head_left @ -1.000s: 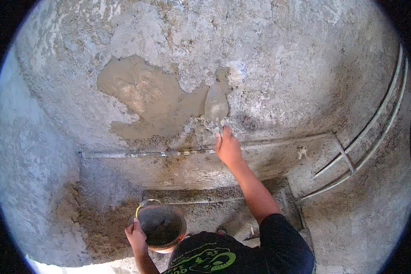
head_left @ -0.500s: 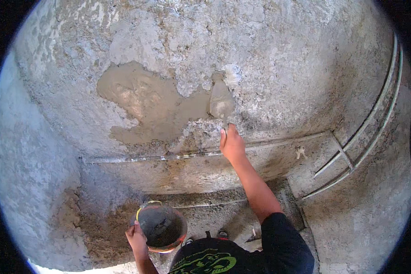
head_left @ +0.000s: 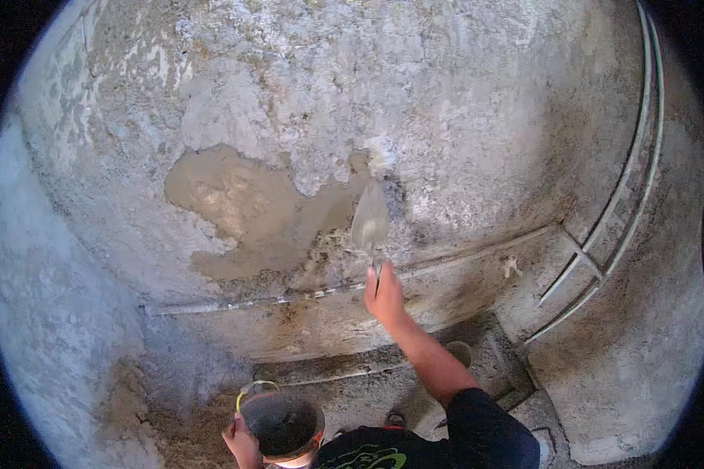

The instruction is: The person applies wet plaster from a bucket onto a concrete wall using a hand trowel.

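Note:
My right hand (head_left: 384, 295) is closed round the handle of a pointed trowel (head_left: 370, 219), its blade held up at the right end of a patch of wet mortar (head_left: 254, 199). The patch is smooth and brown-grey against the rough wall (head_left: 477, 148). Low at the left, my left hand (head_left: 242, 442) grips the rim of a bucket (head_left: 321, 422) beside its yellow-covered wire handle (head_left: 240, 402). Dark grey mortar (head_left: 283, 422) lies inside the bucket. The fingers of my left hand are partly hidden by the rim.
Below the patch a narrow ledge (head_left: 446, 266) runs across the wall. Two pale pipes (head_left: 637, 176) climb the wall at the right, joined by a short crosspiece. A round container (head_left: 459, 354) stands on the floor behind my right forearm. A bluish side wall (head_left: 62, 313) closes the left.
My right hand and the trowel have come down and slightly left along the wall. The whole view has shifted, so the bucket sits lower. My left hand keeps its hold on it.

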{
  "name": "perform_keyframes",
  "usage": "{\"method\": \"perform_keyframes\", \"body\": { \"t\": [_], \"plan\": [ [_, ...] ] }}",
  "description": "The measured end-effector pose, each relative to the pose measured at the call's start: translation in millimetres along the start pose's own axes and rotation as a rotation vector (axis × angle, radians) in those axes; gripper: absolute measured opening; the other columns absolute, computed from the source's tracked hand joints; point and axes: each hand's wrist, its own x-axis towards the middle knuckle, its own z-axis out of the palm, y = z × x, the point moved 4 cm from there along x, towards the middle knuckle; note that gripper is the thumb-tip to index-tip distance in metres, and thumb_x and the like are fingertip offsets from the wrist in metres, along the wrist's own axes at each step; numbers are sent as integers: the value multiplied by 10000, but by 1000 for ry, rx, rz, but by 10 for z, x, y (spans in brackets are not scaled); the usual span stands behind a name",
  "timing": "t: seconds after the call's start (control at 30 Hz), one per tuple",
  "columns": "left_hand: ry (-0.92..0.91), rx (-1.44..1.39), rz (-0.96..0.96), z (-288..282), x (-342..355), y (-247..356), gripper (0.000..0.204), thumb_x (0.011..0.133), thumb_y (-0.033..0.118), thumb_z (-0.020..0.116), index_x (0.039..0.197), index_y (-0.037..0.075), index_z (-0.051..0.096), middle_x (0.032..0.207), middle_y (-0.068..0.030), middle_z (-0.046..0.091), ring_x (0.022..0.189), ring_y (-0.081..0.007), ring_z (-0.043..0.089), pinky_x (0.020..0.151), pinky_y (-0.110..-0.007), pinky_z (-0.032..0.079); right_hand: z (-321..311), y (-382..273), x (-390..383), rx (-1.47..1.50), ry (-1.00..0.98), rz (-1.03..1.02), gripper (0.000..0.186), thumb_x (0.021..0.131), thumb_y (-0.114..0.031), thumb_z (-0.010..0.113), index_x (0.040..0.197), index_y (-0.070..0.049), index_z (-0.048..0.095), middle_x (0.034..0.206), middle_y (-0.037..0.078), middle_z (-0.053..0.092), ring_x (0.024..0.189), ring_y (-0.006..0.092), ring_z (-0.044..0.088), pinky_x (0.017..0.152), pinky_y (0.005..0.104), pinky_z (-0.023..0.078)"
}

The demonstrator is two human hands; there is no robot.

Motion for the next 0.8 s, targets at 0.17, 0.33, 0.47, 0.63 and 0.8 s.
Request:
{"method": "perform_keyframes", "body": {
  "t": [0.17, 0.33, 0.47, 0.63, 0.8],
  "plan": [
    [-52, 5, -26, -49, 2, 1, 440, 988, 289, 604, 615, 135, 428, 513, 57, 347, 408, -69, 330, 390, -268, 232, 162, 147, 527, -189, -191, 39, 406, 973, -250, 538, 1229, 46, 428, 713, 272, 623, 620, 505, 607, 546, 560, 482],
    [-45, 25, 6, -173, 114, -23, 415, 977, 285, 619, 640, 131, 433, 521, 61, 341, 412, -68, 327, 377, -273, 208, 14, 415, -261, -358, -514, 80, 428, 963, -292, 532, 1227, 26, 423, 765, 283, 638, 674, 491, 630, 618, 582, 504],
    [-18, -13, -74, -113, 199, 9, 407, 976, 295, 621, 656, 123, 438, 516, 54, 327, 405, -74, 329, 367, -278, 210, -415, 843, -1737, -475, -587, 224, 360, 938, -306, 553, 1134, -14, 477, 752, 270, 635, 668, 484, 622, 600, 607, 493],
    [84, -21, -92, -129, 197, 137, 364, 972, 319, 625, 742, 103, 443, 524, 25, 364, 381, -90, 342, 338, -272, 234, -1102, 680, -3793, -483, -794, 657, 400, 928, -371, 556, 1016, 9, 643, 836, 302, 644, 818, 478, 646, 721, 560, 525],
    [-178, 15, -117, -21, 608, -207, 357, 966, 312, 634, 735, 118, 444, 523, 31, 358, 381, -90, 351, 329, -268, 235, -1394, 716, -5378, -614, -873, 810, 452, 869, -406, 597, 940, 33, 674, 836, 298, 650, 845, 476, 647, 750, 541, 536]
  ]
}}
